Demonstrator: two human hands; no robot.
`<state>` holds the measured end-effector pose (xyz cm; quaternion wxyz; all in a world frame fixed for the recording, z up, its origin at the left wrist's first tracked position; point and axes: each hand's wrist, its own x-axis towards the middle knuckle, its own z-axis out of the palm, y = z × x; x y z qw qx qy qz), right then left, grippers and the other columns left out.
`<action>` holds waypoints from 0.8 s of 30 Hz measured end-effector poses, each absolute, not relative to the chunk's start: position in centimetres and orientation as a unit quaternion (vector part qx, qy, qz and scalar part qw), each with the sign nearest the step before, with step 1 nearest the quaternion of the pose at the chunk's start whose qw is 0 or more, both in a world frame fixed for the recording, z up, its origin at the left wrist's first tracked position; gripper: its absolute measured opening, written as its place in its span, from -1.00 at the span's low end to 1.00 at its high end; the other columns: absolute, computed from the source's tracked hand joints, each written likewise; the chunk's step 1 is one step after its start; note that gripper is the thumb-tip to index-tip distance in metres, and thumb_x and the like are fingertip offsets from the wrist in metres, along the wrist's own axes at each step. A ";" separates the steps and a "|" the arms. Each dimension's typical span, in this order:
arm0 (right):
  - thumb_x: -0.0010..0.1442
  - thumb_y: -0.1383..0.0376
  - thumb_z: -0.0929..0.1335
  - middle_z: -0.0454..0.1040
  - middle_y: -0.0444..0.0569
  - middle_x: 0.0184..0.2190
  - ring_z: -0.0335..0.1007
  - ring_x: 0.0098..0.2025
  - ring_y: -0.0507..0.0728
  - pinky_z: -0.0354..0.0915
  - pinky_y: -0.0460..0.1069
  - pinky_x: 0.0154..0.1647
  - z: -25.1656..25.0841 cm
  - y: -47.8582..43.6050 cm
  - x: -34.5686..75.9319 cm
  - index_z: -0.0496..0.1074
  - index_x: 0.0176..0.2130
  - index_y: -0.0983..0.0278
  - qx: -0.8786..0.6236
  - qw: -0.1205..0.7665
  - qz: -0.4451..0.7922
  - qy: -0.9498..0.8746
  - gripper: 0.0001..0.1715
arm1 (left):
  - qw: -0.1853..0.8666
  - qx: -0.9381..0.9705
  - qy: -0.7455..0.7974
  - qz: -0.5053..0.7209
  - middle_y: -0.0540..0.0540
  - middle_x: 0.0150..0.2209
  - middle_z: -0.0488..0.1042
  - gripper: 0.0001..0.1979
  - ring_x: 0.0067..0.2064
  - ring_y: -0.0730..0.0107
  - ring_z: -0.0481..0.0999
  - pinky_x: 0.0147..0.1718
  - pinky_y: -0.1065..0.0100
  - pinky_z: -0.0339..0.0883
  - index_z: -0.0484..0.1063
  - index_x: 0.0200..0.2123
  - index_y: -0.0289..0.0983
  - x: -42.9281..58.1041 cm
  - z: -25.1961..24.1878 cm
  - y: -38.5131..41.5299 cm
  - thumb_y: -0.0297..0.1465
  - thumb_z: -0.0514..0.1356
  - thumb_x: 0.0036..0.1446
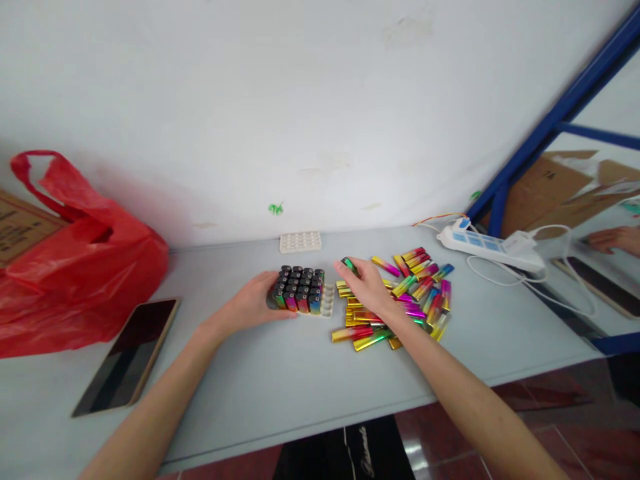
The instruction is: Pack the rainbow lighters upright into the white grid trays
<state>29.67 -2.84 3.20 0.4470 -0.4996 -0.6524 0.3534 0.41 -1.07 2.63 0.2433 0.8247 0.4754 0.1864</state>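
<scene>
A white tray [327, 301] near the middle of the table holds several upright rainbow-coloured lighters [299, 288] with black tops. Its rightmost slots are bare. My left hand [253, 303] rests against the tray's left side, fingers curled around it. My right hand [367, 285] hovers just right of the tray and pinches one lighter [349, 265] between its fingertips. Under and to the right of that hand lies a loose pile of shiny lighters [417, 293] in gold, pink and green.
A second white tray [300, 241] lies by the wall. A red plastic bag [75, 267] and a dark tablet [127, 357] sit at the left. A white power strip [487, 245] with cables lies at the right, near a blue frame [545, 127]. Another person's hand [617, 239] shows at far right.
</scene>
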 end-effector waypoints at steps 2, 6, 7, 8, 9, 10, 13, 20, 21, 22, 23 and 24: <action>0.38 -0.19 0.33 0.04 -0.23 -0.59 0.00 -0.46 0.02 -0.04 -0.01 -0.42 3.2 -3.1 29.4 0.06 -0.55 0.18 -0.516 0.449 0.315 -0.658 -0.28 | 0.244 0.823 0.478 0.185 -0.21 -0.03 0.66 -0.36 -0.03 -0.12 0.65 0.04 -0.01 0.54 0.53 -0.03 -0.14 0.4 2.6 -1.1 0.07 0.52 -0.09; 0.39 -0.06 0.30 0.00 -0.23 -0.61 -0.03 -0.49 0.02 -0.09 0.01 -0.42 3.0 -3.2 29.3 0.04 -0.56 0.17 -0.524 0.447 0.296 -0.661 -0.35 | 0.241 0.823 0.480 0.182 -0.20 -0.02 0.66 -0.36 -0.01 -0.12 0.65 0.04 -0.02 0.54 0.54 -0.02 -0.12 0.4 2.6 -1.1 0.09 0.52 -0.09; 0.38 -0.02 0.30 0.02 -0.23 -0.61 -0.03 -0.49 0.02 -0.09 0.01 -0.42 2.9 -3.2 29.3 0.05 -0.56 0.17 -0.525 0.446 0.292 -0.663 -0.40 | 0.240 0.825 0.479 0.182 -0.19 -0.02 0.66 -0.35 -0.01 -0.12 0.65 0.04 -0.02 0.55 0.54 -0.01 -0.12 0.4 2.6 -1.1 0.08 0.52 -0.09; 0.36 0.03 0.30 0.04 -0.23 -0.61 -0.02 -0.49 0.03 -0.08 0.01 -0.42 2.9 -3.2 29.3 0.06 -0.56 0.17 -0.526 0.445 0.288 -0.665 -0.44 | 0.238 0.826 0.478 0.182 -0.18 -0.02 0.66 -0.35 -0.01 -0.12 0.64 0.04 -0.02 0.55 0.55 -0.01 -0.12 0.4 2.6 -1.1 0.08 0.52 -0.10; 0.35 0.06 0.29 0.05 -0.23 -0.61 -0.01 -0.49 0.03 -0.08 0.01 -0.41 2.9 -3.2 29.4 0.07 -0.55 0.16 -0.526 0.444 0.284 -0.668 -0.47 | 0.238 0.826 0.478 0.182 -0.18 -0.02 0.66 -0.35 -0.01 -0.12 0.64 0.04 -0.02 0.55 0.55 0.00 -0.12 0.4 2.6 -1.1 0.07 0.52 -0.10; 0.34 0.08 0.29 0.06 -0.23 -0.61 0.00 -0.49 0.03 -0.07 0.01 -0.41 2.9 -3.1 29.4 0.07 -0.55 0.16 -0.526 0.443 0.281 -0.670 -0.50 | 0.237 0.825 0.480 0.182 -0.17 -0.03 0.66 -0.35 -0.01 -0.12 0.64 0.03 -0.02 0.55 0.55 -0.01 -0.12 0.4 2.6 -1.2 0.07 0.52 -0.10; 0.35 0.09 0.28 0.07 -0.23 -0.61 0.00 -0.49 0.03 -0.05 0.01 -0.41 3.1 -3.2 29.3 0.07 -0.53 0.16 -0.520 0.444 0.276 -0.676 -0.51 | 0.235 0.823 0.484 0.182 -0.19 -0.04 0.65 -0.37 -0.02 -0.12 0.64 0.05 -0.02 0.54 0.54 -0.04 -0.15 0.4 2.6 -1.2 0.07 0.52 -0.08; 0.39 -0.07 0.29 0.01 -0.24 -0.60 -0.03 -0.49 0.03 -0.07 0.01 -0.40 3.8 -3.4 29.3 0.07 -0.55 0.16 -0.520 0.440 0.270 -0.680 -0.38 | 0.241 0.830 0.470 0.182 -0.19 0.00 0.66 -0.38 0.02 -0.14 0.65 0.05 -0.01 0.54 0.55 -0.03 -0.11 0.5 2.8 -1.1 0.06 0.52 -0.08; 0.39 -0.04 0.29 0.02 -0.24 -0.60 -0.02 -0.50 0.03 -0.07 0.02 -0.40 3.8 -3.4 29.3 0.07 -0.55 0.16 -0.522 0.437 0.266 -0.683 -0.41 | 0.239 0.831 0.470 0.180 -0.20 0.01 0.66 -0.39 0.03 -0.14 0.65 0.05 -0.01 0.54 0.55 -0.03 -0.11 0.5 2.8 -1.1 0.06 0.52 -0.08; 0.38 0.00 0.29 0.03 -0.24 -0.61 -0.01 -0.50 0.03 -0.06 0.02 -0.39 3.7 -3.3 29.3 0.08 -0.54 0.16 -0.525 0.434 0.261 -0.684 -0.44 | 0.238 0.831 0.470 0.178 -0.20 0.01 0.66 -0.39 0.03 -0.14 0.64 0.05 -0.01 0.55 0.55 -0.03 -0.11 0.5 2.8 -1.1 0.07 0.52 -0.08; 0.37 0.05 0.28 0.05 -0.23 -0.61 0.00 -0.50 0.04 -0.06 0.02 -0.39 3.6 -3.3 29.4 0.08 -0.54 0.16 -0.527 0.431 0.256 -0.686 -0.48 | 0.236 0.831 0.471 0.177 -0.20 0.01 0.66 -0.38 0.03 -0.14 0.64 0.05 0.00 0.54 0.54 -0.03 -0.12 0.4 2.8 -1.1 0.07 0.51 -0.07; 0.36 0.08 0.28 0.08 -0.23 -0.61 0.02 -0.50 0.04 -0.06 0.02 -0.38 3.4 -3.2 29.4 0.09 -0.54 0.16 -0.530 0.429 0.251 -0.687 -0.51 | 0.235 0.831 0.472 0.178 -0.20 0.01 0.66 -0.38 0.03 -0.13 0.64 0.05 0.00 0.54 0.54 -0.02 -0.12 0.4 2.7 -1.1 0.08 0.51 -0.06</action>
